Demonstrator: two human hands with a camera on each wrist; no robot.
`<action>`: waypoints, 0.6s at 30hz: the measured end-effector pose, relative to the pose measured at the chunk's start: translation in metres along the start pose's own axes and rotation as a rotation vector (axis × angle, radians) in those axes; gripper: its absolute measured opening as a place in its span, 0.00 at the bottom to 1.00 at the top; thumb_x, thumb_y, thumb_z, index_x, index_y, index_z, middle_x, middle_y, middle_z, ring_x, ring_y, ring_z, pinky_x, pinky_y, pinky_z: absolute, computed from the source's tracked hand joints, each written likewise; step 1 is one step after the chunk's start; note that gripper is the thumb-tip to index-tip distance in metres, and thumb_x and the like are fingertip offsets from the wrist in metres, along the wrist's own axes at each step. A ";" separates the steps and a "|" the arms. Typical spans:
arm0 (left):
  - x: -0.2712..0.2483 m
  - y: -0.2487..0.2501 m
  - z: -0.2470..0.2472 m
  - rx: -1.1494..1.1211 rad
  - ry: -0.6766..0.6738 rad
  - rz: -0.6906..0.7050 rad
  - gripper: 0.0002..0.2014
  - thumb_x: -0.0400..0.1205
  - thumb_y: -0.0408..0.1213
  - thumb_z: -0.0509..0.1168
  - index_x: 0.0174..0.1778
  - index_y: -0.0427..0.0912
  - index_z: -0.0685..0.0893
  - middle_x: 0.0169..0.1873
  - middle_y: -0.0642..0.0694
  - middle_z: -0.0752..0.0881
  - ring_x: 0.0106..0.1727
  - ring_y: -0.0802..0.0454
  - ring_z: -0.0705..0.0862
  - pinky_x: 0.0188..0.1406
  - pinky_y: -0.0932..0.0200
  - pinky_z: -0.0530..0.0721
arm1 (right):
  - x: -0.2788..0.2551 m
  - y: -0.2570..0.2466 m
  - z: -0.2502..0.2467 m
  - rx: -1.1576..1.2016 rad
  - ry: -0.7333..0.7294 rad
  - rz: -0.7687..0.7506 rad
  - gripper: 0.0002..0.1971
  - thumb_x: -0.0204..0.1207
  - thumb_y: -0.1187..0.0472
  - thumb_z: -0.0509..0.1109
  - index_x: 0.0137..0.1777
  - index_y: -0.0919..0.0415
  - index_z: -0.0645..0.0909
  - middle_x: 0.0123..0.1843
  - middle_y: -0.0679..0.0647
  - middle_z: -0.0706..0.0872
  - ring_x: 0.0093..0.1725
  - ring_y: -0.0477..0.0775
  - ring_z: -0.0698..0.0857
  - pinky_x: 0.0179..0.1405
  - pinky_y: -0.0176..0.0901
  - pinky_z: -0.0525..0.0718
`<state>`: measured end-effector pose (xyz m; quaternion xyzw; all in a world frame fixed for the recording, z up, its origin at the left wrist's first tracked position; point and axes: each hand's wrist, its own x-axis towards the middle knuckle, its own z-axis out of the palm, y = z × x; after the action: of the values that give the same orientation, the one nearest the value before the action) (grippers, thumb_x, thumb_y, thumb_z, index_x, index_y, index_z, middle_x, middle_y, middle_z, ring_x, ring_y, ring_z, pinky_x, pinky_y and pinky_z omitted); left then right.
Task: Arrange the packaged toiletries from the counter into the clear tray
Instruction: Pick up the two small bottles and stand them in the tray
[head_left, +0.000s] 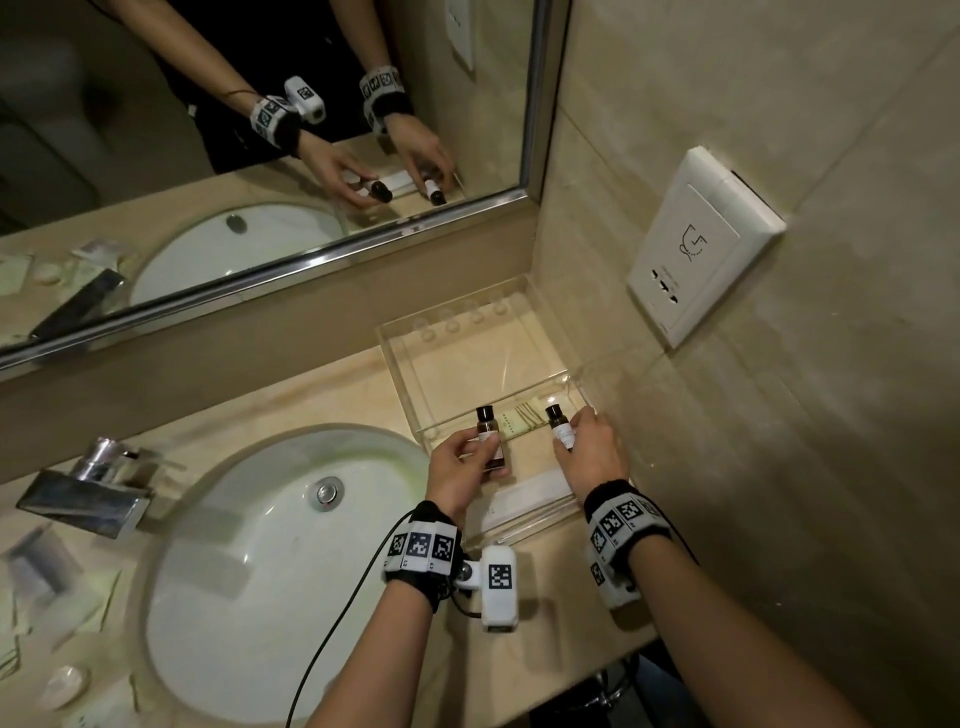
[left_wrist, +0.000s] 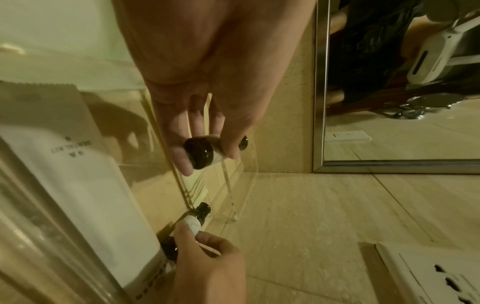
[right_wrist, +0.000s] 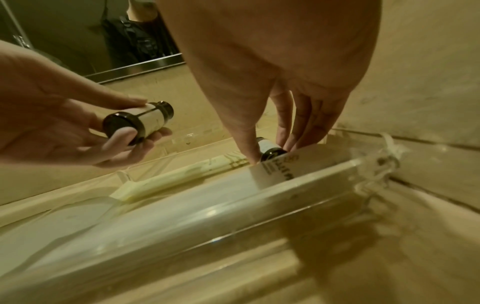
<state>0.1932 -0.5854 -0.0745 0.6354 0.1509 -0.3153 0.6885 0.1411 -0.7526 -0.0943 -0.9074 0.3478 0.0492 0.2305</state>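
Observation:
The clear tray (head_left: 390, 340) sits in the counter's corner, right of the sink. My left hand (head_left: 480, 452) grips a dark brown bottle (head_left: 489, 435) over the tray's front left part; in the left wrist view thumb and fingers pinch that bottle (left_wrist: 205, 152). My right hand (head_left: 576, 431) grips a smaller dark bottle with a white label (head_left: 560, 427) low in the tray's right side, fingers curled round it (right_wrist: 270, 148). A pale green packet (head_left: 524, 418) lies in the tray between the two bottles. A white packet (head_left: 524, 500) lies in the tray's near part.
The white sink basin (head_left: 260, 545) and chrome faucet (head_left: 88, 493) fill the counter's left. Several loose packets (head_left: 62, 618) and a round soap (head_left: 65, 686) lie left of the sink. A mirror (head_left: 260, 130) stands behind, and a wall socket (head_left: 696, 244) is right of the tray.

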 end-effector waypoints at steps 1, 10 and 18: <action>0.000 0.000 0.001 -0.002 -0.002 0.006 0.22 0.79 0.37 0.72 0.67 0.32 0.79 0.55 0.33 0.85 0.35 0.49 0.91 0.37 0.59 0.90 | -0.001 0.001 -0.001 0.013 0.001 -0.009 0.19 0.76 0.57 0.74 0.62 0.64 0.76 0.60 0.61 0.81 0.57 0.61 0.83 0.56 0.53 0.84; -0.006 0.014 0.015 -0.107 -0.079 0.018 0.13 0.83 0.32 0.66 0.60 0.30 0.82 0.45 0.36 0.88 0.32 0.54 0.90 0.30 0.63 0.88 | -0.016 -0.015 -0.020 0.541 0.010 -0.239 0.06 0.80 0.60 0.71 0.53 0.59 0.84 0.47 0.50 0.88 0.45 0.45 0.87 0.48 0.41 0.88; -0.001 0.025 0.027 -0.064 -0.086 0.053 0.14 0.78 0.36 0.73 0.56 0.35 0.81 0.40 0.42 0.86 0.27 0.58 0.87 0.24 0.65 0.84 | -0.026 -0.015 -0.034 0.767 -0.197 -0.235 0.22 0.68 0.58 0.82 0.59 0.58 0.80 0.50 0.52 0.88 0.48 0.47 0.88 0.47 0.34 0.86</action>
<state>0.2029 -0.6116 -0.0505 0.6026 0.1145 -0.3190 0.7225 0.1293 -0.7424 -0.0520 -0.7803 0.2115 -0.0239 0.5881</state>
